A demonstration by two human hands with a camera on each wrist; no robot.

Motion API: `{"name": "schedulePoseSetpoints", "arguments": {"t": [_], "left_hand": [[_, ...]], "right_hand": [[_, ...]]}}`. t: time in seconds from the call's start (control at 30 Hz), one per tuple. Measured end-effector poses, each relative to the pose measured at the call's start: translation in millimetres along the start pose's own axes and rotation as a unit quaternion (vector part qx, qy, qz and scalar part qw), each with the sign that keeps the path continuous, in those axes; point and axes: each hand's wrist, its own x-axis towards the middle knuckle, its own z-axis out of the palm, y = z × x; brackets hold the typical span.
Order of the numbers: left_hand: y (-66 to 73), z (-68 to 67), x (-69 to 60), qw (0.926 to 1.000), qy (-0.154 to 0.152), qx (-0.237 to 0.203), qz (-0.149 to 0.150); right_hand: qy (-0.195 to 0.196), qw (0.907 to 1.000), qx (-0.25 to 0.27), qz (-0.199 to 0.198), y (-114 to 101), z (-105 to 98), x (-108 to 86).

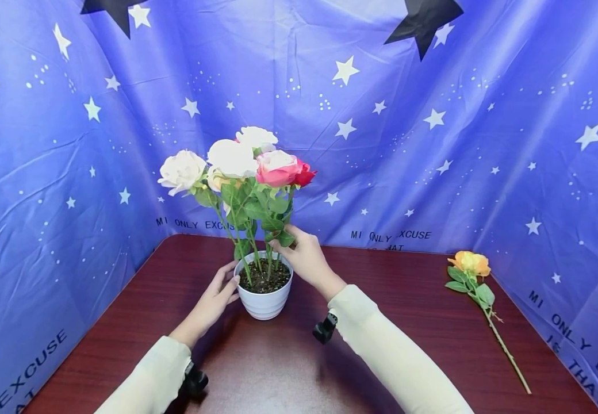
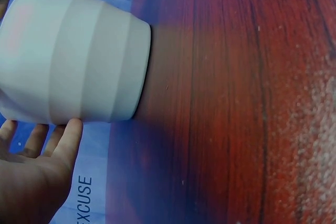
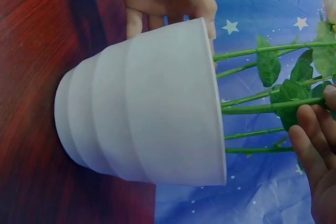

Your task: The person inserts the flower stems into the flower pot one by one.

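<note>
A white ribbed flowerpot (image 1: pixel 265 302) filled with dark soil (image 1: pixel 263 279) stands upright on the table. From it rise several artificial roses with green stems: white blooms (image 1: pixel 232 158), a pink-edged rose (image 1: pixel 278 168) and a red one (image 1: pixel 305 174) partly behind it. My left hand (image 1: pixel 215 296) rests its fairly straight fingers (image 2: pixel 68 142) against the pot's left side. Above the rim on the right, my right hand (image 1: pixel 306 256) pinches a green stem (image 3: pixel 273 107) between thumb and fingers, close under the leaves. Leaves partly cover its fingertips in the head view.
A single yellow-orange rose (image 1: pixel 471 264) lies on the right of the dark red wooden table (image 1: pixel 407 322), its stem pointing toward the near right edge. Blue star-printed cloth (image 1: pixel 382 144) surrounds the back and sides. Each wrist wears a small black camera (image 1: pixel 325 329).
</note>
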Motion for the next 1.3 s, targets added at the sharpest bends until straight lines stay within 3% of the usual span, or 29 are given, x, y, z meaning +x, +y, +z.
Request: {"name": "schedulePoseSetpoints", "arguments": {"t": [0.63, 1.0, 1.3], "left_hand": [[0.9, -0.5, 0.4, 1.0, -0.002, 0.005, 0.001], [-0.1, -0.5, -0.3, 1.0, -0.001, 0.002, 0.001], [0.8, 0.7, -0.9, 1.0, -0.002, 0.006, 0.004]], "right_hand": [[-0.035, 0.9993, -0.001, 0.012, 3.4, 9.2, -1.3], [-0.04, 0.9986, -0.028, -0.02, 11.3, 20.8, -5.4], [-0.04, 0.9988, -0.024, 0.011, 16.5, 26.5, -8.7]]}}
